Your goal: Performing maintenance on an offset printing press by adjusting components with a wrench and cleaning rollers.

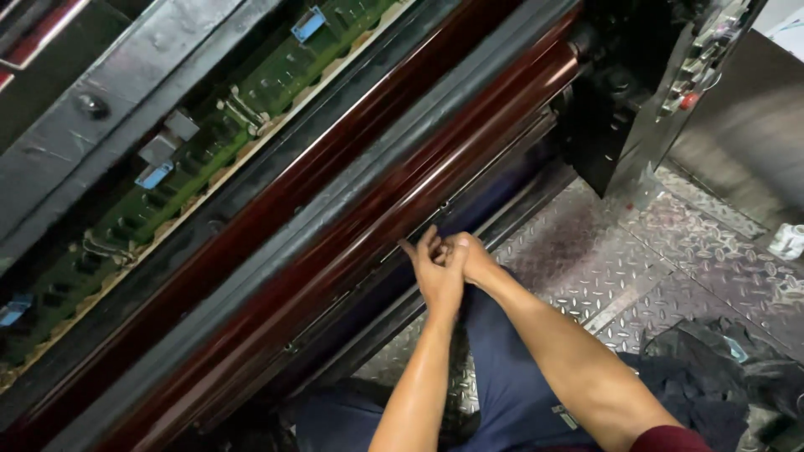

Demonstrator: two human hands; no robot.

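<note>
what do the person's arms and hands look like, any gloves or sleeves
No gloves: both the left hand and the right hand are bare, with no rings or watch visible. The forearms are uncovered too. Only a dark red short sleeve shows at the right upper arm. The left arm's sleeve is out of frame.

The left hand (440, 272) and right hand (471, 255) meet, touching, the right just beside and partly behind the left; both lie against the lower edge of the machine, just below the roller (402, 192); a second roller (301, 180) runs parallel beyond the first, with a bar (352, 188) between them; farther beyond the hands lies the circuit strip (184, 176), then a plate (100, 117) past it; the control panel (703, 50) stands well up and right of the hands; the floor (636, 276) spreads right of them; a cloth (712, 351) lies on it, right and nearer the person; a cup (787, 241) sits far right.
</note>
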